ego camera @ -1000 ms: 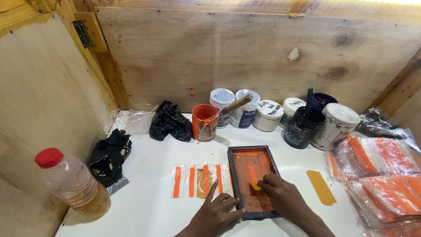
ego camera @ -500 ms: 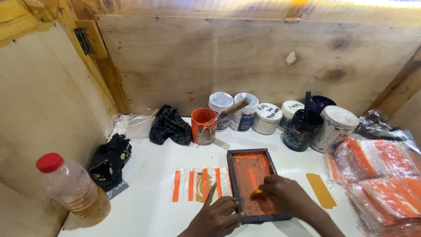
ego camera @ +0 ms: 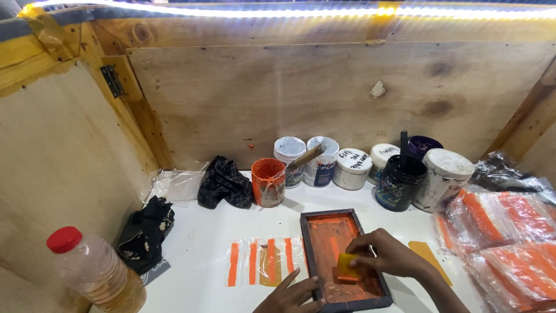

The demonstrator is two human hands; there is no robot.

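A small dark-framed printing screen (ego camera: 335, 223) coated with orange ink lies on the white table (ego camera: 202, 243). My right hand (ego camera: 387, 255) holds a small yellow squeegee (ego camera: 346, 265) pressed on the screen's mesh. My left hand (ego camera: 291, 294) rests at the screen's lower left corner, fingers on the frame. A clear plastic bag with orange stripes (ego camera: 263, 261) lies flat just left of the screen, partly under it.
An orange ink tub (ego camera: 268, 182), several white and dark paint tubs (ego camera: 353, 169) line the plywood back wall. Dark rags (ego camera: 225, 182) lie at left. A red-capped bottle (ego camera: 95, 272) stands front left. Stacked orange-striped bags (ego camera: 509, 237) sit right; a yellow card (ego camera: 427, 258) lies near.
My right hand has moved the squeegee up the screen, away from me. The camera view has shifted slightly upward. My left hand stays on the frame.
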